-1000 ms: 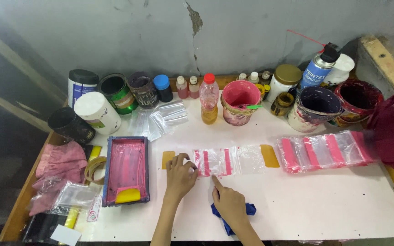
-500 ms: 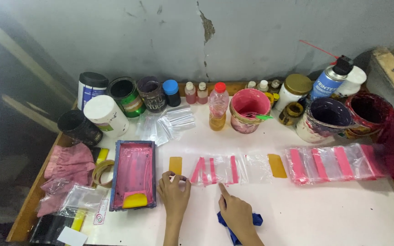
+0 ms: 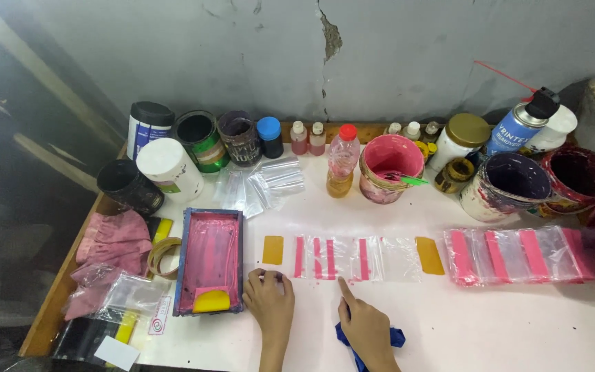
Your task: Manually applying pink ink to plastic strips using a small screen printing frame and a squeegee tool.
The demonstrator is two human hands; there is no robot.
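On the white table (image 3: 518, 324), a row of clear plastic bags with pink printed stripes (image 3: 342, 258) lies flat near the middle, its long axis running from 9 o'clock to 3 o'clock, with a yellow tape tab (image 3: 273, 250) at one end and another yellow tape tab (image 3: 429, 255) at the other.

The left hand (image 3: 270, 303) rests palm down just below the 9 o'clock end of the row; its fingers are loosely curled and hold nothing, and the fingertips sit near the left yellow tab. The right hand (image 3: 366, 327) lies at 6 o'clock from the row's middle, with its index finger (image 3: 345, 289) stretched toward 12 o'clock so that the tip touches, or nearly touches, the bags' lower edge; its other fingers are folded. Beneath this hand a crumpled blue cloth (image 3: 394, 336) shows; I cannot tell whether the hand grips it or merely rests on it.

So the striped bags lie at 12 o'clock from both hands, crosswise to them, and the right hand is the nearer.

At 9 o'clock from the left hand stands a blue-framed printing screen smeared with pink ink (image 3: 211, 260), with a yellow squeegee (image 3: 212, 301) at its near end. At 3 o'clock a second batch of pink-striped clear bags (image 3: 518, 255) lies well apart. A pink paint bucket (image 3: 390, 167) stands at 12 o'clock.
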